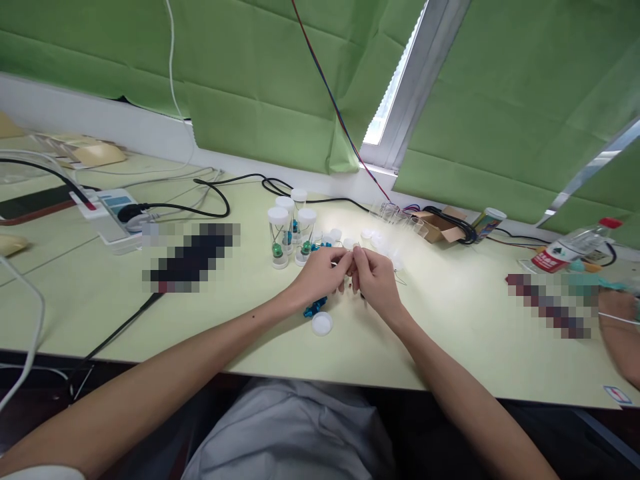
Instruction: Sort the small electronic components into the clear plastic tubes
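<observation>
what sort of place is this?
Likely a shared indoor workbench by a window. Signs: a cluster of capped tubes, a power strip with plugs, and another person's arm at the right edge.

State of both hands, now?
Left hand: pinched closed; anything held is too small to tell.
Right hand: also pinched closed, fingertips meeting the left's; what it holds can't be told.

— Which colours show in the clear cylindrical tubes (279,235) with round white lids (279,215)?
— Round green pieces (277,251) in front, shiny blue pieces (295,227) behind
— And the clear plastic bottle (575,247)?
— Red cap (610,227), red-and-white label (549,260), against creased plain-green blinds (260,80)
</observation>
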`<state>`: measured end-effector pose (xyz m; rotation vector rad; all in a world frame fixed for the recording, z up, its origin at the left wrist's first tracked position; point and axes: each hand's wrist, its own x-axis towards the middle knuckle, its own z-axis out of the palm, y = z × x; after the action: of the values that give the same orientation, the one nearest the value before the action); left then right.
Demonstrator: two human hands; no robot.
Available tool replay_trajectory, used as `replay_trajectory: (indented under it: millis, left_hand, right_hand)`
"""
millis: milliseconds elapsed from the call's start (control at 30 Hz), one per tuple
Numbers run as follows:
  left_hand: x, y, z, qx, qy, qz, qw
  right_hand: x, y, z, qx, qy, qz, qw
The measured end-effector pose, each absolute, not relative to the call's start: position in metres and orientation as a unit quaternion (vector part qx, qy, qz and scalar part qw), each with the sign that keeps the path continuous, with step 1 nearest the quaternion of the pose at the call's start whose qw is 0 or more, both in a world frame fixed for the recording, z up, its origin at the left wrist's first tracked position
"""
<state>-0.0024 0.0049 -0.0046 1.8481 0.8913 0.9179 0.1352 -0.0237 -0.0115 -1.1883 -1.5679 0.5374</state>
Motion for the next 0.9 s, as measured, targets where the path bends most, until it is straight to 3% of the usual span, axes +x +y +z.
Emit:
replay_trajectory:
  millis: [233, 900]
  left_hand:
    - [-0.0028, 0.0062, -0.0036, 0.704, 0.354, 0.394, 0.473]
    - [-0.0039, 0.0071, 0.0002, 0.645, 0.405, 0.478, 0.439]
  right_hand:
    - [0.1351, -0.0244, -0.0119, -0.498, -0.650, 0.225, 0.528]
    - [0.1342, -0.0230, -0.0118, -0.505, -0.633, 0.256, 0.528]
